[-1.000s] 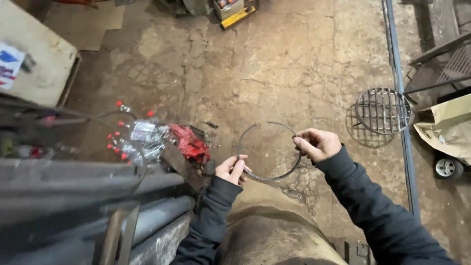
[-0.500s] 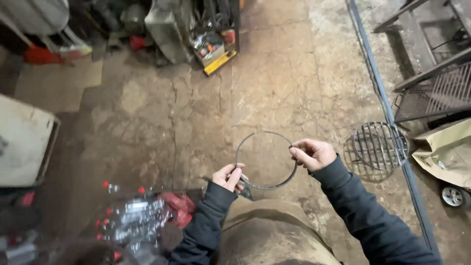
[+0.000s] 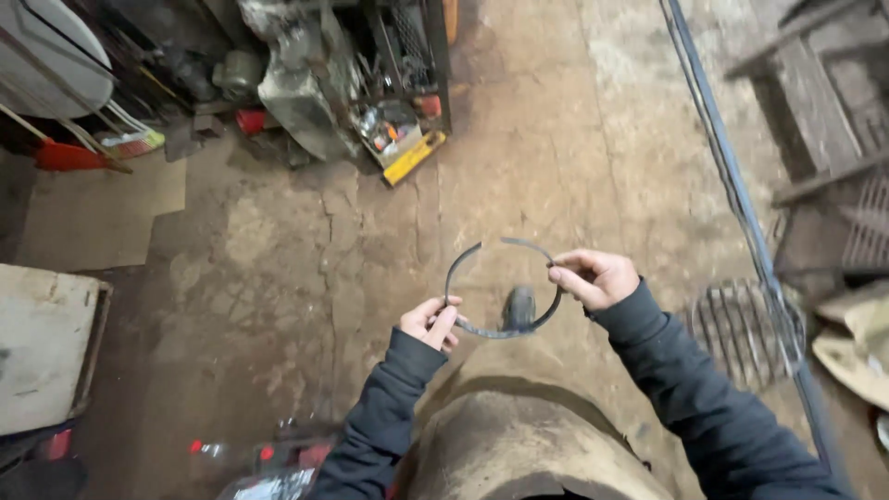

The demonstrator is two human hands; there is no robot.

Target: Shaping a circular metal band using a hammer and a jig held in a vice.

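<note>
Both hands hold a thin metal ring (image 3: 500, 287) with a gap at its top above the cracked concrete floor (image 3: 278, 278). Left hand (image 3: 430, 322) fingers pinch its lower left; right hand (image 3: 595, 277) fingers are clamped on its right side. A round wire grate (image 3: 741, 329) lies nearby on the floor.

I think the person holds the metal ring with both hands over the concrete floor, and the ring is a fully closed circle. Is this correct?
Not quite. Both the left hand and the right hand hold the metal ring over the concrete floor, but the head view shows a gap at its top, so it is open, not closed.
</note>
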